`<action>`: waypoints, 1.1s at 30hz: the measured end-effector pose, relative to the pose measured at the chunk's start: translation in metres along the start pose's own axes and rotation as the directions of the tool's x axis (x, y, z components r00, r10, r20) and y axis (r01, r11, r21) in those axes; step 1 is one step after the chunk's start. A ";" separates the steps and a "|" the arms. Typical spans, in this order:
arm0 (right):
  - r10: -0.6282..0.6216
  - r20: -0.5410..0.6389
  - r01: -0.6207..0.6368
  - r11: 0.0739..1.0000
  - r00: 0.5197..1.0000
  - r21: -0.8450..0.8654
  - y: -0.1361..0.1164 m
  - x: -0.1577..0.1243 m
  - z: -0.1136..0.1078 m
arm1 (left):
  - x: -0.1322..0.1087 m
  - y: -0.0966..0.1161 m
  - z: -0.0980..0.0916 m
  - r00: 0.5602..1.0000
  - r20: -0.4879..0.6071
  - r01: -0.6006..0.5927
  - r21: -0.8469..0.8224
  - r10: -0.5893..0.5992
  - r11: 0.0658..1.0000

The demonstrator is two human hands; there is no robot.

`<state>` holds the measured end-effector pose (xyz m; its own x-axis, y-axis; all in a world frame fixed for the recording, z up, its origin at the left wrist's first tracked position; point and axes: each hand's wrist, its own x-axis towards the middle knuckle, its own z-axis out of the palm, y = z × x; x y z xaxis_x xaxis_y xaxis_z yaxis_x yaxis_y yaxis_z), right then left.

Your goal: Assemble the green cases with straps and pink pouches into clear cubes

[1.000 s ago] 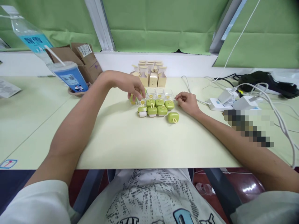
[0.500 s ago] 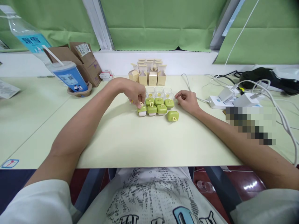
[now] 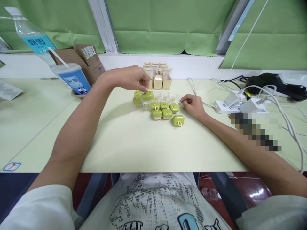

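My left hand pinches the yellow loop of a small green case, which it holds over the left part of a clear plastic tray with round-cornered compartments. Two green cases sit at the tray's left end. In front of the tray several more green cases with loops stand close together, some showing a white lower part. One green case lies apart at the right, its loop toward me. My right hand has curled fingers, with its fingertips at the tray's right end.
Open cardboard boxes stand behind the tray. At the left are a blue cup with a straw, a water bottle and a brown carton. A power strip with chargers and cables lies at the right.
My left hand has lifted the front-left green case from the group and carried it up and back over the tray. My right hand stays by the tray's right end.
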<state>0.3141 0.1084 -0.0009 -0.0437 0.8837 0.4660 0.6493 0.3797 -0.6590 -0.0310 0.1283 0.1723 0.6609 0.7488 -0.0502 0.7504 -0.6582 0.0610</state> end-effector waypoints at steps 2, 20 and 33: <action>0.003 0.002 -0.003 1.000 1.000 -0.002 0.000 0.000 -0.001 | 0.004 -0.004 0.004 0.996 -0.084 0.006 0.035 -0.003 0.999; 0.006 0.010 -0.006 1.000 1.000 -0.009 0.000 -0.001 0.000 | 0.019 0.002 0.024 0.992 0.012 0.121 0.257 -0.129 0.959; 0.001 0.009 -0.001 1.000 1.000 -0.010 -0.001 -0.002 -0.001 | 0.026 -0.006 0.034 0.994 0.052 0.086 0.185 -0.097 0.979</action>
<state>0.3144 0.1064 -0.0004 -0.0498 0.8864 0.4603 0.6569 0.3762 -0.6534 -0.0179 0.1493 0.1365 0.5846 0.8041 -0.1080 0.7937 -0.5944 -0.1291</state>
